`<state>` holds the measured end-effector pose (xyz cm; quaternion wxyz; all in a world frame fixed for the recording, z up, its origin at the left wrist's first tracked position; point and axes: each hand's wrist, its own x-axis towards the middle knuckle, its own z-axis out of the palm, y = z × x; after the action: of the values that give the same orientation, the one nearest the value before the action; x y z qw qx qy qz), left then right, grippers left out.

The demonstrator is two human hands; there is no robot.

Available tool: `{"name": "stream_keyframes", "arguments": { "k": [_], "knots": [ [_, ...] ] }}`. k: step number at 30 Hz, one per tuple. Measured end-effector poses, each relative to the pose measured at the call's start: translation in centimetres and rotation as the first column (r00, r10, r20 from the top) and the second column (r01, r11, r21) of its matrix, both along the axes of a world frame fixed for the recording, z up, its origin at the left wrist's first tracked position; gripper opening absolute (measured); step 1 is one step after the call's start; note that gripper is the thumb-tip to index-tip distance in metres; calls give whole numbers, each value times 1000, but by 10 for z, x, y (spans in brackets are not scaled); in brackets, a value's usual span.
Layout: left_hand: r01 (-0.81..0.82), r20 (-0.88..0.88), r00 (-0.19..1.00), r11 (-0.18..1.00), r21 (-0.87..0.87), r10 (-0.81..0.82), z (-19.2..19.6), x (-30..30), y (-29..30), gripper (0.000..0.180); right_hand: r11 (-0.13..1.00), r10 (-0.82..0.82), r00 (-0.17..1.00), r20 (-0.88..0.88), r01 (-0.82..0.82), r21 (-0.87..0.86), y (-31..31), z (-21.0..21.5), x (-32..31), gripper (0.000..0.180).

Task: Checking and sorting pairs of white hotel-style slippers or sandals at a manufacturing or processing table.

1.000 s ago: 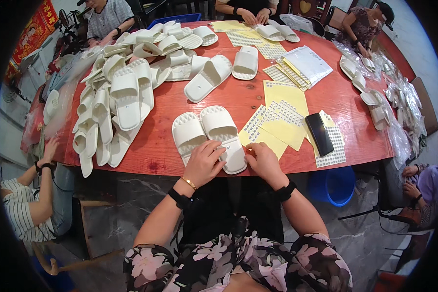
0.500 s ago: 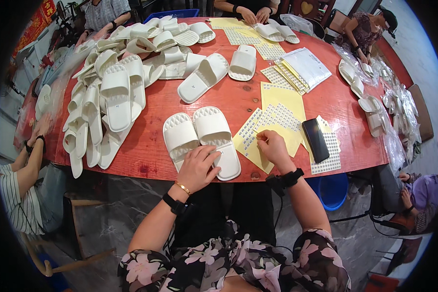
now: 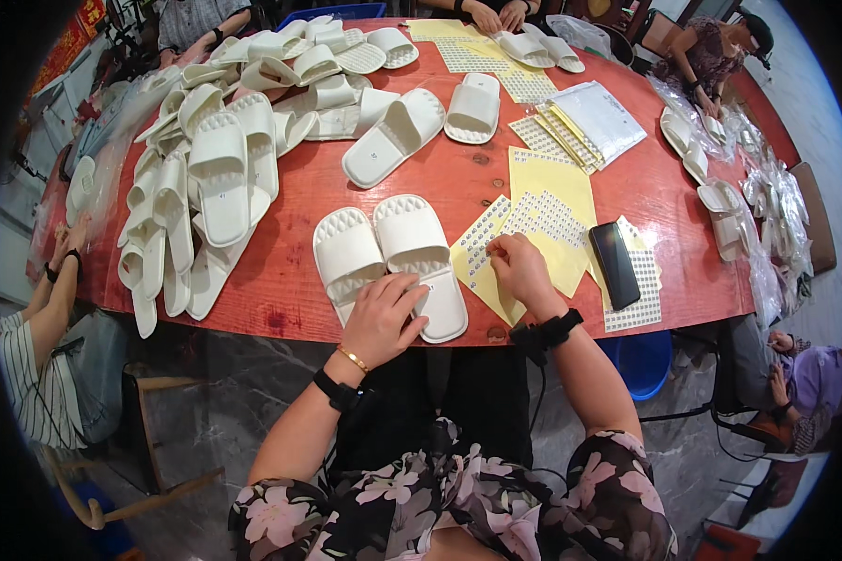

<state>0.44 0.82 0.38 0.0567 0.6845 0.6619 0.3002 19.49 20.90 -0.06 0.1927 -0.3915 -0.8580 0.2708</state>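
Note:
A pair of white slippers lies side by side at the near edge of the table: the left slipper (image 3: 346,245) and the right slipper (image 3: 412,229). Across their heel parts rests my left hand (image 3: 382,313), its fingers extended and lying on the soles. My right hand (image 3: 524,271) is over a yellow sticker sheet (image 3: 477,251) just right of the pair. Its thumb and index finger are pinched together at the printed labels; whatever may be between them is too small to make out. More label sheets (image 3: 547,220) overlap beyond that hand.
White slippers (image 3: 220,168) are heaped on the left of the red table (image 3: 285,196). A black phone (image 3: 614,266) lies on label sheets at right, with a plastic-wrapped packet (image 3: 599,122) farther back. A blue tub (image 3: 641,365) stands below the edge. Several other people sit around the table.
My right hand has shifted slightly up and left over the sticker sheet. My left hand stays on the slippers. The whole view has moved a little.

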Motion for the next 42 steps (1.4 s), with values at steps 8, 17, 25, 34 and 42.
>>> {"name": "stream_keyframes", "arguments": {
  "k": [8,17,25,34,42],
  "knots": [
    [1,1,1000,1000,-8,-1,1,1,-1,42,998,12,996,85,-7,-60,3,-2,-2,10],
    [-2,-5,1000,1000,-7,2,0,1,-1,43,999,-4,998,62,7,-50,3,-7,-2,10],
    [2,-16,1000,1000,0,-2,1,1,-1,43,999,-16,999,39,18,-42,2,-8,0,11],
    [4,-11,1000,1000,3,-4,0,1,-1,43,998,-33,999,7,34,-53,-1,-7,0,12],
    [-1,-7,1000,1000,5,1,-1,1,-2,42,994,-49,999,-3,49,-102,-1,-9,2,13]
  ]
}}
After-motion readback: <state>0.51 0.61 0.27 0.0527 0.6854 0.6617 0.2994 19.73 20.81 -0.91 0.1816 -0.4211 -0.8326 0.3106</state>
